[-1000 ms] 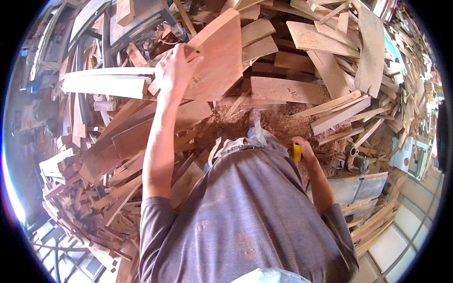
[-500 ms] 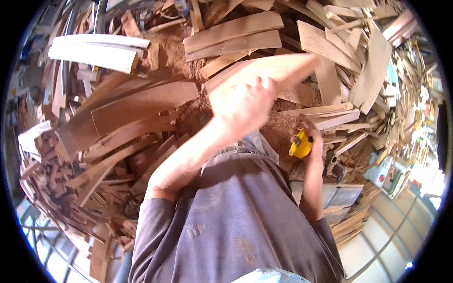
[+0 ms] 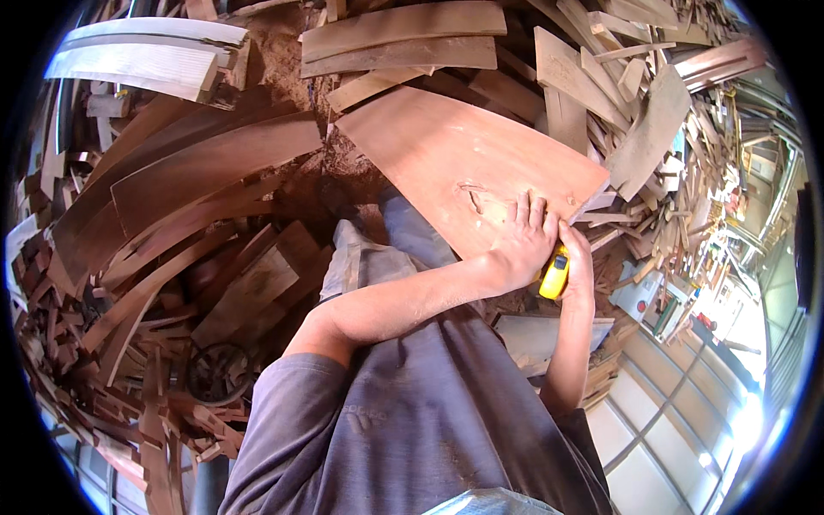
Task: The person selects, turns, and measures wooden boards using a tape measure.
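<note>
A wide reddish wooden board with a dark cracked knot on its face lies slantwise in front of me. My left hand grips its near right edge. The fingers rest on the face, and the thumb is hidden. Right beside it, my right hand is closed round a yellow tape measure just below the board's right end. No drawn-out tape can be made out.
Dark curved planks are heaped on the left, above loose offcuts. Pale boards lie at the far left. Two long boards stretch across the far side. Scrap wood is piled on the right, with sawdust between heaps.
The board has swung round and turned its broad face up. My left hand has moved right along with it. My right hand, with the tape measure, has come close to the left hand.
</note>
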{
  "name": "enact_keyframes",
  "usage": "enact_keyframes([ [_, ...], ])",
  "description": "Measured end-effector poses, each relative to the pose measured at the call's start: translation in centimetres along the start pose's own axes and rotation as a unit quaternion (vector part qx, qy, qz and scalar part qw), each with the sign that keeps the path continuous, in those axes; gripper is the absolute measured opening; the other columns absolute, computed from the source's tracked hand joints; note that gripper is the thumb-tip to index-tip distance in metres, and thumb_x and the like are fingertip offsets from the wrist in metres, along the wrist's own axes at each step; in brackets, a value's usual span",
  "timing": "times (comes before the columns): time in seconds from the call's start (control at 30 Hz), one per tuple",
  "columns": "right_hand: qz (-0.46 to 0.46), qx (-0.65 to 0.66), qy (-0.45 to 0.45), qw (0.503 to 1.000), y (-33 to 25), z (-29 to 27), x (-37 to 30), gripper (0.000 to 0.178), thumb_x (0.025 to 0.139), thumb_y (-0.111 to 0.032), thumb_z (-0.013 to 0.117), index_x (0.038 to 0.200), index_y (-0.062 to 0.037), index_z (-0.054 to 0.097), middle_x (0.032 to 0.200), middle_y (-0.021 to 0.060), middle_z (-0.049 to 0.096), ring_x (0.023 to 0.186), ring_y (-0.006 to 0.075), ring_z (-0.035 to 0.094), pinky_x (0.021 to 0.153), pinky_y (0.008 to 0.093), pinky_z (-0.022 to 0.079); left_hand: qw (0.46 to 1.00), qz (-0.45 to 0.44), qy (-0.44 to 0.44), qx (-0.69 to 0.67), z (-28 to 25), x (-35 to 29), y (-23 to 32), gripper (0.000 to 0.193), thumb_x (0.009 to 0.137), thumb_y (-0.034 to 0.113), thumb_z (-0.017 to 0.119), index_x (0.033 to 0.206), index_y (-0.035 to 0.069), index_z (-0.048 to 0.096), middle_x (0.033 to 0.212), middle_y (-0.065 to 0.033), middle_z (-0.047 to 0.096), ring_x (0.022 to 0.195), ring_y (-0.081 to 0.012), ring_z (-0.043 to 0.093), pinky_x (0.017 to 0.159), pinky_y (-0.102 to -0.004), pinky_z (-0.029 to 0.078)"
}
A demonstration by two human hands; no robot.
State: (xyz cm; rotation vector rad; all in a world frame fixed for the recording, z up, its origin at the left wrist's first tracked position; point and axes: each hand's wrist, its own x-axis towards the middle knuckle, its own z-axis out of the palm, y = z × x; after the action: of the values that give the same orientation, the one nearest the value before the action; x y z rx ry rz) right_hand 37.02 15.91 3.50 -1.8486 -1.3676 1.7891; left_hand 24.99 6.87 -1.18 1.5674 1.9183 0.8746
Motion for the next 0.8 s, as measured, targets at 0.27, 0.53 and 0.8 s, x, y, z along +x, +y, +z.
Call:
enact_keyframes([
  [0.27, 0.011, 0.016, 0.013, 1.0, -0.5, 0.9, -1.3, 0.025, 0.101, -0.023, 0.063, 0.111, -0.0001, 0.069, 0.101, 0.0014, 0.067, 0.089, 0.0105, 0.061, 0.077, 0.0276, 0.049, 0.999, -0.016, -0.045, -0.024, 0.3, -0.3, 0.4, 0.061, 0.084, 0.014, 0.064, 0.139, -0.003, 0.046, 0.148, -0.0289, 0.044, 0.143, -0.0503, 0.037, 0.116, -0.055, 0.032],
  [0.53, 0.006, 0.035, -0.001, 0.999, 0.5, 0.7, -0.6, 0.026, 0.101, -0.021, 0.064, 0.114, 0.0007, 0.069, 0.102, 0.0016, 0.068, 0.09, 0.0101, 0.062, 0.078, 0.0264, 0.049, 0.997, 0.0, 0.073, -0.01, 2.1, -0.6, -0.5, 0.04, 0.09, 0.014, 0.057, 0.126, -0.002, 0.058, 0.138, -0.026, 0.055, 0.136, -0.0464, 0.048, 0.112, -0.0511, 0.042],
  [0.8, -0.014, 0.002, 0.055, 0.998, 1.2, 0.3, -0.7, 0.023, 0.098, -0.028, 0.071, 0.091, -0.0056, 0.067, 0.08, -0.0046, 0.056, 0.072, 0.007, 0.052, 0.065, 0.0268, 0.043, 0.942, -0.016, -0.283, -0.179, -10.5, -4.0, -5.6, 0.042, 0.087, 0.024, 0.075, 0.12, 0.001, 0.061, 0.11, -0.0179, 0.069, 0.107, -0.0327, 0.069, 0.09, -0.042, 0.057],
])
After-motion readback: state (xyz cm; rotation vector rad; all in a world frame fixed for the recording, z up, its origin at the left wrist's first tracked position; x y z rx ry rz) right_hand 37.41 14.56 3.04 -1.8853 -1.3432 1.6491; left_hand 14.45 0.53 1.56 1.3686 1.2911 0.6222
